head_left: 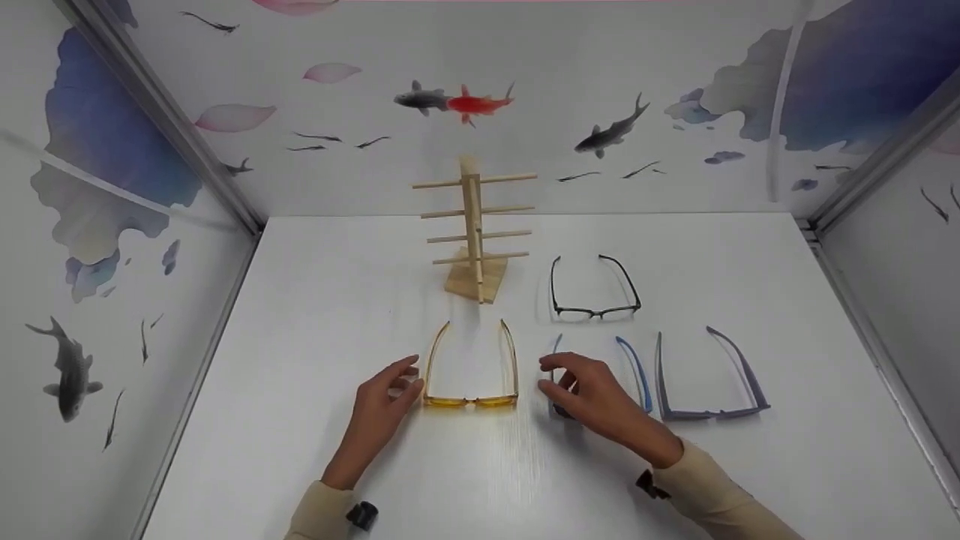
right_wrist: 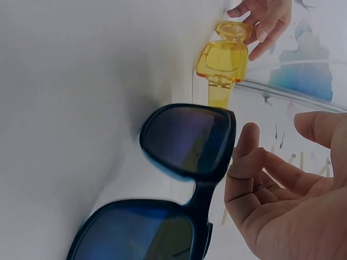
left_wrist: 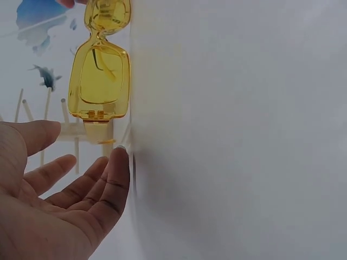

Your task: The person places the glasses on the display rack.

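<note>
The transparent yellow plastic eyeglasses (head_left: 450, 403) are on the white table (head_left: 300, 337), in front of the person and between the two hands. Their front faces the person, and its long axis goes from left to right, nearly level. Both temple arms are unfolded and point away from the person, toward the light wooden rack with horizontal pegs (head_left: 474, 225), which stands farther back on the table.

The left hand (head_left: 382, 401) is just beside the left end of the yellow eyeglasses. Its fingers are loosely bent and its thumb stands apart from them, so the hand is half spread. Whether a fingertip touches the frame, I cannot tell.

The right hand (head_left: 596, 390) is at the other side, over the dark-fronted sunglasses with blue temple arms (right_wrist: 187, 141), and hides part of them in the head view. Its thumb is also separated from the curved fingers. The arms of these sunglasses point away from the person too.

To their right lie the grey-purple glasses (head_left: 709, 415), and behind them the thin black-framed glasses (head_left: 596, 313); both pairs are unfolded, with the front toward the person. Both forearms wear beige sleeves (head_left: 709, 487).
</note>
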{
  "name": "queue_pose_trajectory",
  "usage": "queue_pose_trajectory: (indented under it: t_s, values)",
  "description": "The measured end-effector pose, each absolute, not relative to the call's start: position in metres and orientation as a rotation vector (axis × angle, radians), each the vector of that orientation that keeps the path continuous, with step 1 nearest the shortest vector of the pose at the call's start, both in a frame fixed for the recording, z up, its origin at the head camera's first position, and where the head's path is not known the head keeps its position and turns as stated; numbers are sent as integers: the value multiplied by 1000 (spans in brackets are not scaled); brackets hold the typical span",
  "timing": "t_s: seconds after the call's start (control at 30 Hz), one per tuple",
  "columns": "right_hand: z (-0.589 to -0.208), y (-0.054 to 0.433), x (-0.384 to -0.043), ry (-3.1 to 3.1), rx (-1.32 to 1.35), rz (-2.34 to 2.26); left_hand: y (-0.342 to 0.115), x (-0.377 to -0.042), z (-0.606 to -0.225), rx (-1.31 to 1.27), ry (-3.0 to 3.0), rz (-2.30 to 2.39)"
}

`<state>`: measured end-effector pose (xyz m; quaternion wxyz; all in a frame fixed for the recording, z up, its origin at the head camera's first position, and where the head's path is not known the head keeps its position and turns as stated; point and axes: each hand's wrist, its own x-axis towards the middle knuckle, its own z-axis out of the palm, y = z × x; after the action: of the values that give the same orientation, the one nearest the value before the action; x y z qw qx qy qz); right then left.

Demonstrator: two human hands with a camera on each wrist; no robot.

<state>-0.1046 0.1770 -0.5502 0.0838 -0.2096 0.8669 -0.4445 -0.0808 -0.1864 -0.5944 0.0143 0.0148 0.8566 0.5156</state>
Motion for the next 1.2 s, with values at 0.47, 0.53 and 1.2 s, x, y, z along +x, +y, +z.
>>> queue_pose_trajectory:
  t_s: [0.47,0.53,1.2]
  values:
    - [-559,154,-109,2424,-422,-1417,-182,-82,-600,36,2524,1697]
    - [-561,152,-110,2426,-421,-1409,-181,-83,-599,30,2521,1692]
    - [-558,133,-119,2396,-358,-1293,-178,-89,-603,50,2517,1671]
